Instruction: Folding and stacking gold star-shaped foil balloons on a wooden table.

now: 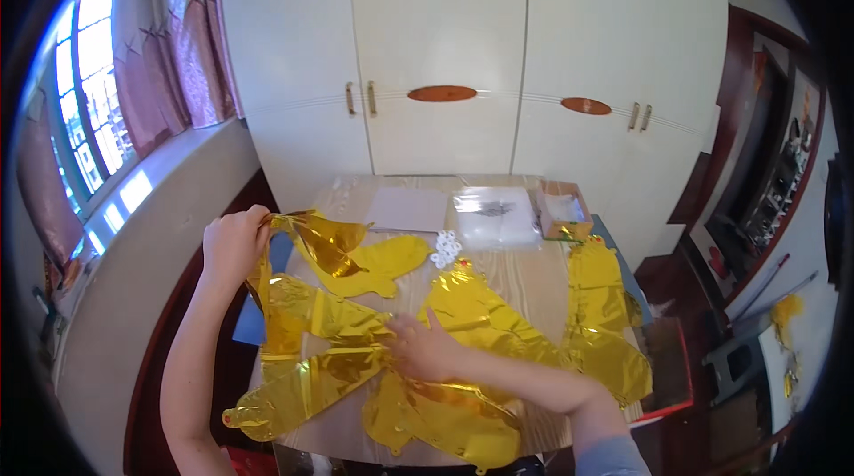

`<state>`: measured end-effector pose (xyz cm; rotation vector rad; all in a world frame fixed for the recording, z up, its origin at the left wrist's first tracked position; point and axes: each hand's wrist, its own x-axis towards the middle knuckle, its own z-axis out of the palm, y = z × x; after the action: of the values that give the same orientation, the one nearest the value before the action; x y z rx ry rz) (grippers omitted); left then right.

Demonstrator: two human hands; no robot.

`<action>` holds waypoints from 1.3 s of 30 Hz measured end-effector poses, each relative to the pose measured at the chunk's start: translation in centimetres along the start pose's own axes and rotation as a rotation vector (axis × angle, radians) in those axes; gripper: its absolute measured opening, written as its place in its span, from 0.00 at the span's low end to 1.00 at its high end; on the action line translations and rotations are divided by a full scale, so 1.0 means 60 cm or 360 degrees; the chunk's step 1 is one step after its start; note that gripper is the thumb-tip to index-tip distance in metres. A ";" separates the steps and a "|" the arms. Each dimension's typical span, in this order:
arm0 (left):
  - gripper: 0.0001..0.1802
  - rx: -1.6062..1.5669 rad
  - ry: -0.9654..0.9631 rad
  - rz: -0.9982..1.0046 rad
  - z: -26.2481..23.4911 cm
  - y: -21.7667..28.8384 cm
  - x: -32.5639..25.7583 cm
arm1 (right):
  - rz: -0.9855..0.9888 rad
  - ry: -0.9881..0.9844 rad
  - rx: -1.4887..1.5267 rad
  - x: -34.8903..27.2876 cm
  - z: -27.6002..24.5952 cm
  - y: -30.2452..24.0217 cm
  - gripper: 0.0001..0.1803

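My left hand (236, 242), raised at the table's left edge, is closed on the end of a crinkled gold foil balloon (331, 247), part of which hangs below the fingers. My right hand (422, 347) rests on another flat gold foil balloon (311, 385) near the middle. Its thumb sticks out apart from the fingers, and the fingertips are slightly blurred. Further uninflated gold foil balloons lie around it: one (480, 311) behind the right forearm, one (605, 325) at the right edge, and one (454, 431) at the front. They overlap, so some outlines are hidden.
Small white ring-like pieces (447, 248) lie in a cluster on the wooden table (525, 264). Behind them are a pale sheet (409, 208), a clear plastic packet (495, 214) and an open box (566, 211). White cupboards (445, 22) stand beyond the table.
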<state>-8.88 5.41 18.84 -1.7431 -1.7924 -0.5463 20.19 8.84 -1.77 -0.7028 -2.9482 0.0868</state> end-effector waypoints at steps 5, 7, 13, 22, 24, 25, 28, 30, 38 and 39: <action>0.12 0.0194 0.0015 0.0336 0.011 0.107 0.039 | 0.0011 -0.0409 0.0063 -0.252 -0.005 -0.062 0.37; 0.12 0.0091 0.0100 0.0403 -0.001 0.164 0.056 | 0.0054 -0.0305 -0.0013 -0.318 0.007 -0.073 0.40; 0.08 -0.0141 0.0643 0.0670 -0.032 0.275 0.062 | 0.0031 -0.0073 -0.0021 -0.386 0.028 -0.101 0.38; 0.06 -0.0181 0.0575 0.0630 -0.018 0.250 0.032 | -0.0086 0.0309 -0.0129 -0.428 0.047 -0.084 0.12; 0.05 -0.0208 0.0539 0.0615 -0.020 0.249 0.023 | -0.0095 0.0404 -0.0219 -0.434 0.031 -0.061 0.10; 0.05 -0.0220 0.0522 0.0624 -0.019 0.249 0.017 | -0.0051 0.0388 -0.0204 -0.439 0.022 -0.050 0.10; 0.04 -0.0301 0.0539 0.0685 -0.025 0.258 -0.001 | 0.0052 0.0297 -0.0175 -0.461 -0.001 -0.032 0.09; 0.04 -0.0351 0.0619 0.0757 -0.030 0.277 -0.006 | 0.0099 0.0190 -0.0174 -0.475 -0.008 -0.026 0.10; 0.08 -0.0062 0.0811 0.1370 -0.061 0.388 -0.085 | 0.0255 0.0116 0.0025 -0.510 -0.014 -0.024 0.22; 0.09 -0.0078 0.0845 0.1532 -0.057 0.395 -0.116 | 0.0282 0.0161 0.0120 -0.513 -0.022 -0.028 0.24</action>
<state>14.93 -0.55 14.50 -1.9851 -0.4765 -0.5420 46.89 -6.53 -3.22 -0.9267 -2.7656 0.1706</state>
